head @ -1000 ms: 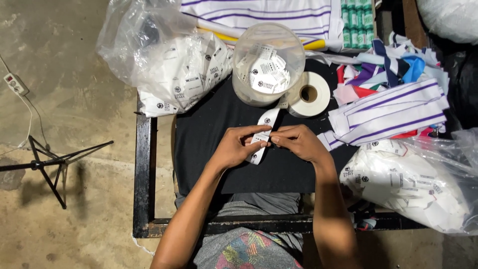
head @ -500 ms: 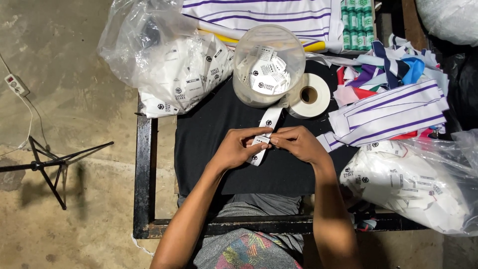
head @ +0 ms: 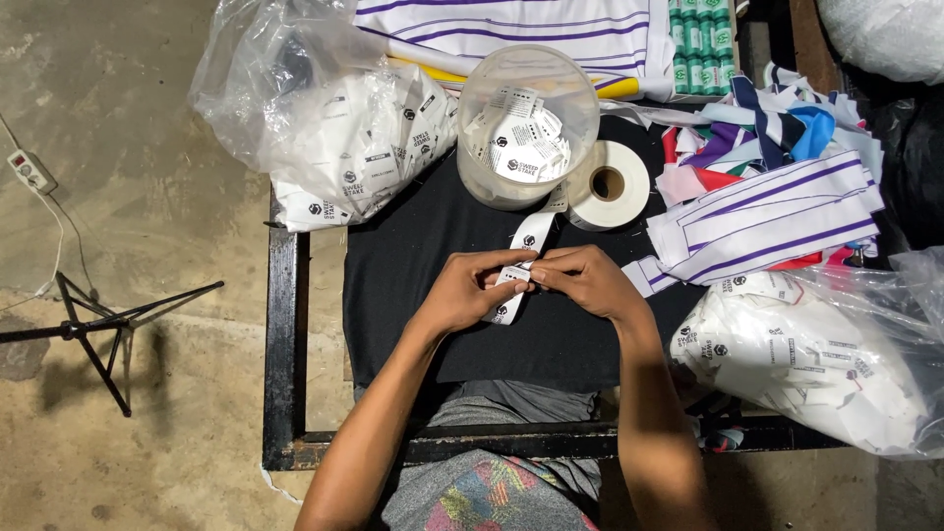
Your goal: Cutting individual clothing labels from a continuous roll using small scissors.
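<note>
Hands, left hand [head: 470, 290] & right hand [head: 582, 280], pinch a label strip [head: 525, 241] mid-fold; tub [head: 528, 123] partly filled w/ done labels (full bags [head: 339, 128] remain).

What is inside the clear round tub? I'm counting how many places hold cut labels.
The clear round tub holds a loose heap of cut white labels with dark print. Its bottom is hidden under them.

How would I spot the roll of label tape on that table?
Start at the black cloth covering the table. Behind the hands stands a clear plastic tub of cut labels. The white tape roll lies flat beside it, the only round ring with a hollow brown core.
</note>
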